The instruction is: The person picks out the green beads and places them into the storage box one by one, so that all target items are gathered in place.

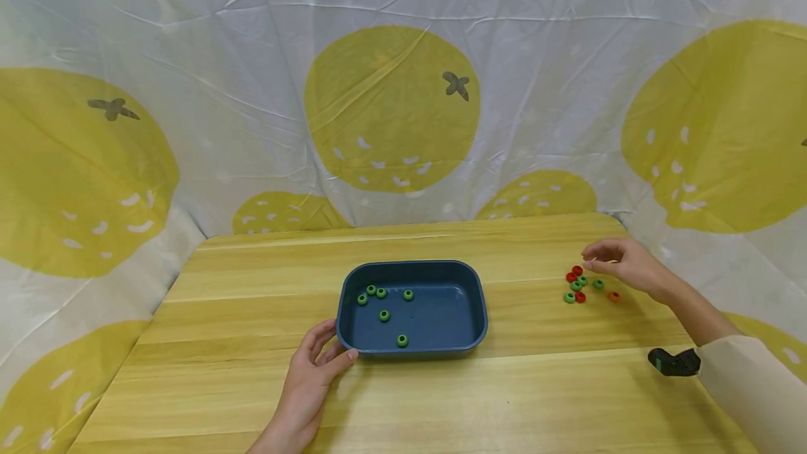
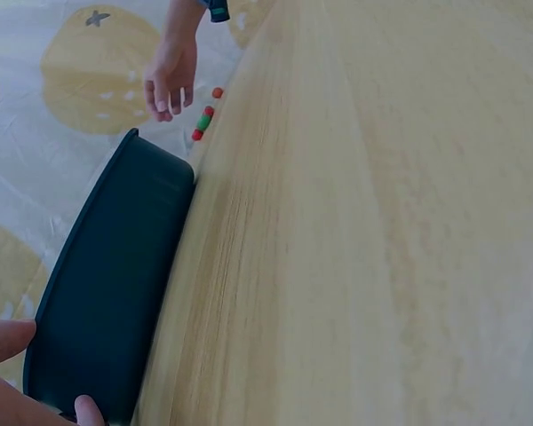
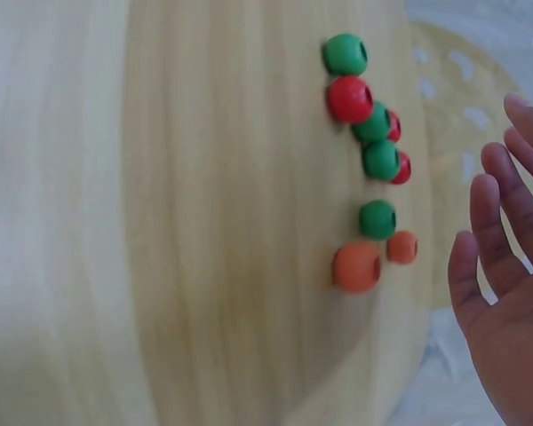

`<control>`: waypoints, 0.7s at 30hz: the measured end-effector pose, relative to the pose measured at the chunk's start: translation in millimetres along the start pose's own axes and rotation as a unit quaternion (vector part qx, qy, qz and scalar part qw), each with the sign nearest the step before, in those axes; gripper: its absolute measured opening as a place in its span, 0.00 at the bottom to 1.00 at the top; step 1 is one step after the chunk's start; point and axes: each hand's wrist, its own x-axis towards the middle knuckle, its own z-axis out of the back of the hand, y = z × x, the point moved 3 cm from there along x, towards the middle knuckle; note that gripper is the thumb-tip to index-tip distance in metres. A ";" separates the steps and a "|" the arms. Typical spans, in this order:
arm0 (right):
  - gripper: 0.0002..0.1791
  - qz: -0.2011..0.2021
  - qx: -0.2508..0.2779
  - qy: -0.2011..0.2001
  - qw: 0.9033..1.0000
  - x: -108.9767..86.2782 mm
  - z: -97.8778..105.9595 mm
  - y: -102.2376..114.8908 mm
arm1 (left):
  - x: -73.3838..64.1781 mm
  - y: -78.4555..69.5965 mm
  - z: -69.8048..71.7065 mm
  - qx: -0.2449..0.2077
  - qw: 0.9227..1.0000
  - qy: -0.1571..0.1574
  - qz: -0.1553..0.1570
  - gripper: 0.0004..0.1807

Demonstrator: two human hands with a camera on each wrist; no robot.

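A dark blue rectangular tray (image 1: 435, 319) stands on the wooden table with several green beads (image 1: 384, 315) scattered inside. My left hand (image 1: 307, 373) holds its near left corner, thumb on the front side and fingers along the left side. Far to the right, my right hand (image 1: 624, 265) hovers above a loose group of beads, its fingers relaxed and nothing seen between them. That group has red beads (image 3: 349, 98), green beads (image 3: 377, 219) and two orange beads (image 3: 356, 267), lying on the table with their holes showing. In the right wrist view the fingers (image 3: 502, 213) are apart from them.
The wooden table (image 1: 252, 286) reaches back to a white cloth (image 1: 265, 125) printed with large yellow fruit. A black device (image 1: 674, 362) is at the right wrist, by the light sleeve (image 1: 750, 384). Bare tabletop separates the tray from the bead group.
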 end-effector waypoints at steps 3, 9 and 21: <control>0.21 -0.005 0.002 -0.008 1.000 -6.5 -0.2 -10.9 | 0.5 0.5 0.2 -0.001 1.000 0.001 0.000 0.37; 0.22 -0.025 -0.013 -0.018 0.999 -18.8 -3.4 -34.6 | 0.8 1.5 -0.6 -0.004 1.000 0.001 -0.002 0.37; 0.26 -0.024 -0.074 -0.022 0.997 -29.6 -16.3 -47.3 | -1.0 0.1 -1.0 -0.003 1.000 -0.001 -0.003 0.37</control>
